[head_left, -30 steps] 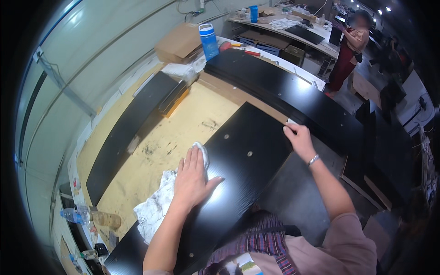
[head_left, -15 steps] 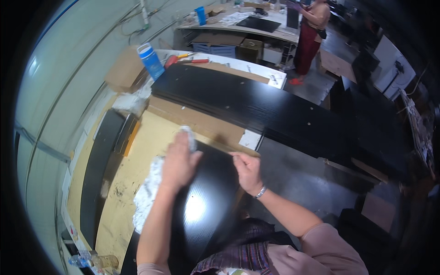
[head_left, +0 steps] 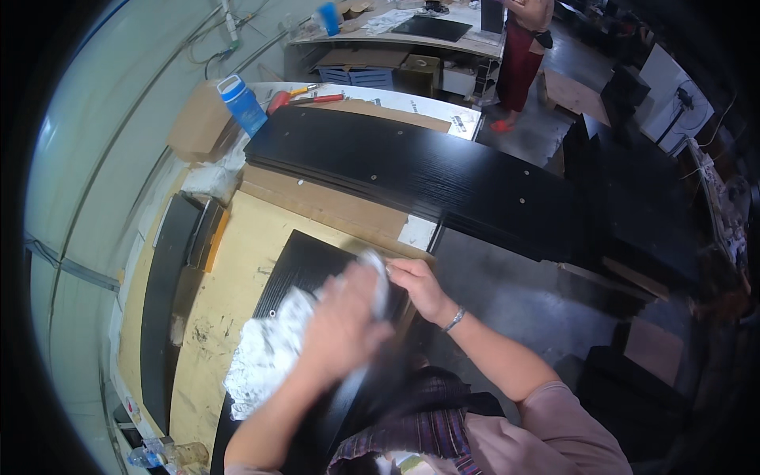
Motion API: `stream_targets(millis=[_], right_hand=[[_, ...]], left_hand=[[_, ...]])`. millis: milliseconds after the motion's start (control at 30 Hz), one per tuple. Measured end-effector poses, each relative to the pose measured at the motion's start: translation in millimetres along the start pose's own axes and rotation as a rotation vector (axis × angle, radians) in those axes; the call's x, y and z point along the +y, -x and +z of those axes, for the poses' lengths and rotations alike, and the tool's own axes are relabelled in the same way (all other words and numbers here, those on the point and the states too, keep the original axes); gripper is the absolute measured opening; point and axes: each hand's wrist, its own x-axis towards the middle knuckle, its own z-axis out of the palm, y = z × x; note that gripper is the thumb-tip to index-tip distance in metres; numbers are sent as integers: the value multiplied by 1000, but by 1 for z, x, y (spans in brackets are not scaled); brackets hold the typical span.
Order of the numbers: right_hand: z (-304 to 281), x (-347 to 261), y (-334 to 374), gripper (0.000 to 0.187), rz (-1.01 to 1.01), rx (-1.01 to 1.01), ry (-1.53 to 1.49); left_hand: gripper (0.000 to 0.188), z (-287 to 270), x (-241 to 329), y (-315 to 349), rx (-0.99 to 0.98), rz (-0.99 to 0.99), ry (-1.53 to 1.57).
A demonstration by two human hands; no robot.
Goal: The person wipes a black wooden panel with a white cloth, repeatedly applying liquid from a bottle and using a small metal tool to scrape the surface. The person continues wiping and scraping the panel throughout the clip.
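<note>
A black wood-grain panel (head_left: 299,257) lies at a slant on the bench in front of me. My left hand (head_left: 347,321), smeared by motion, presses a white cloth (head_left: 269,356) on the panel. Part of this cloth sticks out past the fingertips, and a larger crumpled part hangs over the panel's left edge. I cannot tell if both parts are one piece. My right hand (head_left: 423,291), with a bracelet at the wrist, is closed at the panel's right edge near its far corner. Its fingertips are partly hidden by the cloth.
Beyond lies a stack of long black boards (head_left: 380,166) on cardboard. A blue bottle (head_left: 242,105) and red-handled tools (head_left: 317,100) stand behind it. More dark boards (head_left: 170,301) lie at the left. Farther back, a person in a red skirt (head_left: 520,67) stands by another table (head_left: 372,38).
My left hand has swept right and nearer with the cloth, uncovering the panel's far left corner. The right hand stays at the right edge. My view has shifted slightly.
</note>
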Motion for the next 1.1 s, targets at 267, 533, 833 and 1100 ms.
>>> stream_targets(millis=[267, 533, 833, 1100], right_hand=[[7, -5, 0, 45, -87, -53, 65], [21, 24, -11, 47, -214, 25, 142], [14, 10, -4, 52, -213, 72, 212], [17, 35, -22, 48, -273, 108, 375]], left_hand=[[70, -2, 17, 1, -16, 58, 70], [69, 0, 4, 63, -146, -27, 2], [71, 11, 4, -14, -27, -107, -63], [66, 0, 4, 158, -95, -26, -61]])
